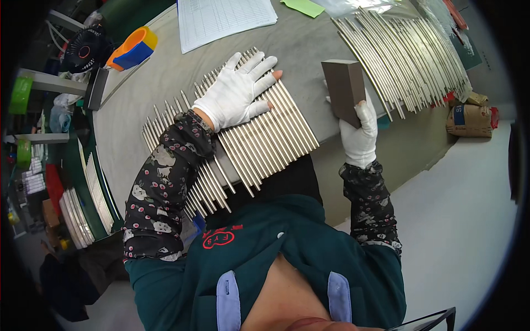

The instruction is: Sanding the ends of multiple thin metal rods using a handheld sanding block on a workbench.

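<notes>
Far left on my feed: a black fan point(85, 51), then an orange-and-blue dispenser point(135, 48) at the back of the grey table point(301, 47).

Left hand point(229, 95), white glove: I log it as flat and spread, thumb apart from the fingers, gripping nothing that I can make out (contact under the palm is hidden from me). It lies across the metal rods point(287, 124), which fan out side by side on the table. Key relation: their long axes slant from far left to near right, while the fingers point far and right, so hand and rods cross. The rods lie beneath the fingers and spread past them to both sides; this hand is plainly the nearer one.

Next rightward, a brown-grey block point(341, 85) stands in the gap between the two rod groups. I note its long axis running roughly away from the wearer. The right hand point(361, 132), also gloved, is closed on its near end: thumb on the near right side, other fingers mostly hidden behind. I cannot tell whether the block touches the tabletop.

Just beyond, to the right: a second rod group point(403, 58), slanted similarly, nearer the right hand, apart from its visible fingers.
</notes>
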Available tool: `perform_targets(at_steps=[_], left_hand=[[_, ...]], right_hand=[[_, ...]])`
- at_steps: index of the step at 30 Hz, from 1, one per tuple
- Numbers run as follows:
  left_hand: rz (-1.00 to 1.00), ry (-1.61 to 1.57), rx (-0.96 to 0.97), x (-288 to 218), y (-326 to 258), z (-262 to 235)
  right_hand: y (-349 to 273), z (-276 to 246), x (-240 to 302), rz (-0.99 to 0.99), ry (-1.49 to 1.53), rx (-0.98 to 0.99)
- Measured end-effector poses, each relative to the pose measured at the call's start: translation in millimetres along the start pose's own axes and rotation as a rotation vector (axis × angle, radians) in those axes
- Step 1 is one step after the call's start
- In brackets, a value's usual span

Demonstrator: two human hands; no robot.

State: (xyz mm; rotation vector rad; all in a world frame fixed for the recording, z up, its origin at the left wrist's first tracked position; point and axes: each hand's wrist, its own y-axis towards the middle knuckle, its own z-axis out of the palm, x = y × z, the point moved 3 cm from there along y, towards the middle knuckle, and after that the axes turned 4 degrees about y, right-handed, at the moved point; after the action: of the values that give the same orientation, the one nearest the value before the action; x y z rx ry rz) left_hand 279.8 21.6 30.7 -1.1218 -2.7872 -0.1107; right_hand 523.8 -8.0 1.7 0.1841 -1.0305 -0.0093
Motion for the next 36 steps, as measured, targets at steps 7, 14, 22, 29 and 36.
perform_targets(at_steps=[7,14,22,29,36], left_hand=[[0.028,0.036,-0.017,0.0,-13.6,1.8],[-0.004,-0.198,-0.075,-2.0,-96.9,-30.0],[-0.154,-0.023,0.052,1.0,-144.2,-12.1],[-0.144,-0.024,0.035,7.4,-108.9,-5.6],[-0.413,-0.130,-0.107,64.9,-120.3,16.1]], right_hand=[[6.0,-26.9,-1.5,-0.113,0.028,-0.036],[8.8,-26.4,-1.2,-0.146,-0.159,-0.036],[12.4,-32.0,3.2,-0.145,-0.258,-0.004],[-17.5,10.5,23.4,-0.489,-0.939,0.120],[-133.7,61.4,11.5,-1.166,-1.295,0.899]])
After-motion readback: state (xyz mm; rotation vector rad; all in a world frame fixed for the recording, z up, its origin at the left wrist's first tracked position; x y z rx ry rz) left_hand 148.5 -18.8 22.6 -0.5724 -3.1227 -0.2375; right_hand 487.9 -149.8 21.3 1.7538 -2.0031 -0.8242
